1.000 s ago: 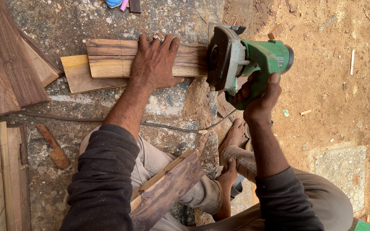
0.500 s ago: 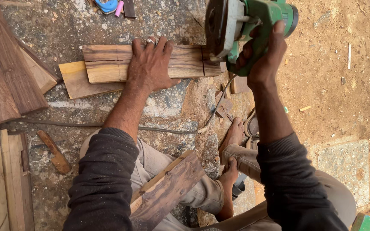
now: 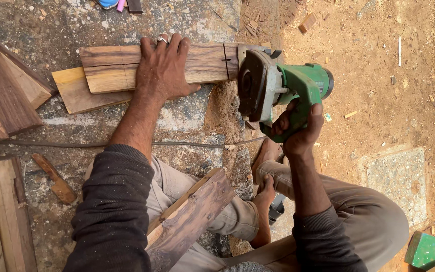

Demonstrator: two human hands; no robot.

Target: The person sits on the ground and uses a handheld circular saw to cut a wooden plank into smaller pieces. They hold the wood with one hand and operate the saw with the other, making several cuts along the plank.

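The left hand (image 3: 163,68) lies flat, fingers spread, pressing a striped hardwood plank (image 3: 122,68) onto the stone slab (image 3: 76,25) in the upper middle of the frame. The right hand (image 3: 298,128) is wrapped tight around the handle of a green circular saw (image 3: 278,88), whose blade guard sits at the plank's right end beside a dark pencilled cut line (image 3: 225,60). Whether the blade is already in the wood is hidden; the end piece looks not yet severed. Sawdust (image 3: 222,106) is heaped below. No packages or labels show, only a green box corner (image 3: 429,249) at lower right.
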